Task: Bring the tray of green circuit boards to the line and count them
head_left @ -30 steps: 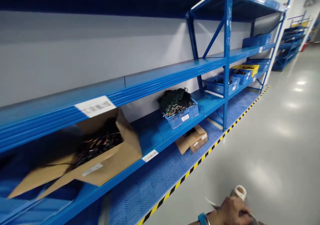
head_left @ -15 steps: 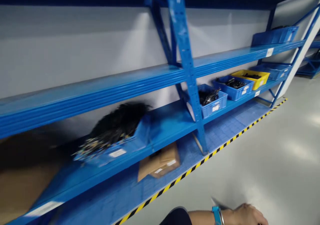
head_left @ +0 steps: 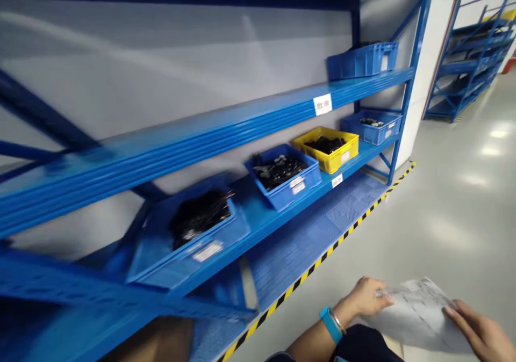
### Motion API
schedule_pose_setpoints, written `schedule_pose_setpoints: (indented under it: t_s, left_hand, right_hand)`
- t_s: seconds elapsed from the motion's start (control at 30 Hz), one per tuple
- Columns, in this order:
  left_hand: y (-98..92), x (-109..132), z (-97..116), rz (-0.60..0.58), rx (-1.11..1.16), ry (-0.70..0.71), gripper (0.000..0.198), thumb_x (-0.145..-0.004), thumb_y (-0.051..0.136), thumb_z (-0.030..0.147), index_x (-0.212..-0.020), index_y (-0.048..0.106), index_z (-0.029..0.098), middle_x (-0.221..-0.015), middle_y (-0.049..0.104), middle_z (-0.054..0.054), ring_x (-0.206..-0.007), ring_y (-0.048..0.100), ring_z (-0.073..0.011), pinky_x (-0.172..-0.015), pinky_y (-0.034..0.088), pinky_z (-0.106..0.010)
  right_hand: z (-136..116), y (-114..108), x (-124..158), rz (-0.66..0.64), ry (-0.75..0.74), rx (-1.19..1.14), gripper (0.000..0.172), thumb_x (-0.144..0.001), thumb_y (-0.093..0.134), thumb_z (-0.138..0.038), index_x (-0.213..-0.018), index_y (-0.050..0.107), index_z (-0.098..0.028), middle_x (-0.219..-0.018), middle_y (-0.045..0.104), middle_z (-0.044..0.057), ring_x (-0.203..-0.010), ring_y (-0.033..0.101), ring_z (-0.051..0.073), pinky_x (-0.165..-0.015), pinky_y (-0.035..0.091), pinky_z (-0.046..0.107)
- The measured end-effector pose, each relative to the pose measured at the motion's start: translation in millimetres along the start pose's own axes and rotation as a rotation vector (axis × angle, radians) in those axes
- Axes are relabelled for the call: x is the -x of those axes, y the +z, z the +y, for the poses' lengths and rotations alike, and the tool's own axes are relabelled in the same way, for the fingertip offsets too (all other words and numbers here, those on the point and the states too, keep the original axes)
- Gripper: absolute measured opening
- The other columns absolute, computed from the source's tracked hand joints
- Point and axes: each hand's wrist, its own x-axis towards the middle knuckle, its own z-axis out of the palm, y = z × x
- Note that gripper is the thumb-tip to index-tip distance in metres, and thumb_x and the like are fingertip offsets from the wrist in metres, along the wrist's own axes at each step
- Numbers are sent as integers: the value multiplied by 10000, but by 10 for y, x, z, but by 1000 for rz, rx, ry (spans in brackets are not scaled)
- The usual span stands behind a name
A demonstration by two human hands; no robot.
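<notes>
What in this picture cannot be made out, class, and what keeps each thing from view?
- Printing on the sheet of paper, head view: too small and blurred.
- Right hand, head view: cut off by the bottom edge.
- Label on the shelf beam, head view: text too small.
- Contents of the top blue bin, head view: hidden by its wall.
- Nearest blue bin, head view: motion blur.

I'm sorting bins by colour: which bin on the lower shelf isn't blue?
The yellow bin, second from the right end of that shelf, between two blue bins. Every other bin on the rack is blue.
</notes>
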Motion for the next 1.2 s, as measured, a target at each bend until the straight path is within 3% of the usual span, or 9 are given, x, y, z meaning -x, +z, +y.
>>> schedule_pose_setpoints:
  t_s: [0.13,0.23,0.37,0.47,0.57,0.67,0.83,1.0,1.2]
  left_hand:
    - [-73,-1723,598,114,136,17,247,-745,664,372,-804,724,140,-759,704,-44,-721,596,-178,-706,445,-250]
    - [-176,-2815,981,221,261,-3,274,-780,627,375,-803,715,116,-766,699,-52,-721,593,-188,-685,443,-259]
    - [-50,-4318,1227,356,474,-52,358,-825,583,402,-937,699,82,-865,712,-84,-781,630,-223,-701,476,-288]
    - [138,-5349,1415,476,649,-85,409,-835,586,400,-1060,662,67,-973,712,-118,-884,654,-248,-786,502,-323]
    - [179,-6105,1703,597,796,-127,430,-830,610,406,-1100,645,73,-1010,711,-136,-922,663,-255,-828,512,-355]
    - [85,-6585,1972,672,910,-142,443,-783,683,414,-1080,657,86,-1036,709,-147,-919,669,-253,-852,512,-378]
    - [-34,-7013,2156,746,1005,-118,444,-709,775,381,-1050,678,113,-1076,703,-139,-967,657,-251,-900,490,-382]
    - [-52,-7298,2194,743,1055,-108,415,-708,782,380,-1027,686,132,-1006,722,-104,-904,665,-230,-864,494,-357]
    - [36,-7683,2366,579,1174,-98,440,-713,769,429,-1012,694,115,-971,727,-118,-871,678,-244,-825,509,-355]
  right_hand:
    - [468,-1526,-1238,143,134,-15,373,-650,686,-578,-827,731,-253,-775,719,14,-726,670,249,-597,511,262]
    - [589,-2397,-2121,301,247,-259,366,-576,761,-545,-726,715,-214,-669,687,32,-644,635,232,-584,495,282]
    - [834,-3088,-3448,322,154,-713,560,-624,643,-713,-817,679,-188,-822,709,67,-747,644,220,-715,528,320]
    - [1078,-3409,-4344,140,135,-780,625,-600,689,-705,-929,676,-173,-923,715,103,-793,667,259,-734,545,371]
    - [1171,-3762,-4994,-20,176,-773,545,-665,737,-592,-988,672,-157,-907,721,116,-759,680,266,-697,553,376]
    - [1157,-4168,-5525,-95,203,-755,549,-703,716,-587,-1037,661,-155,-921,726,109,-772,686,259,-703,555,358]
    - [1173,-4613,-6203,-205,223,-739,556,-702,737,-560,-1070,657,-151,-933,728,106,-793,689,257,-697,551,334]
    - [1263,-4843,-6493,-265,215,-777,537,-682,770,-522,-1068,671,-162,-965,724,109,-811,690,265,-686,552,333]
    - [1452,-5090,-6755,-177,235,-858,552,-671,741,-585,-1027,687,-166,-968,725,106,-842,690,283,-704,566,360]
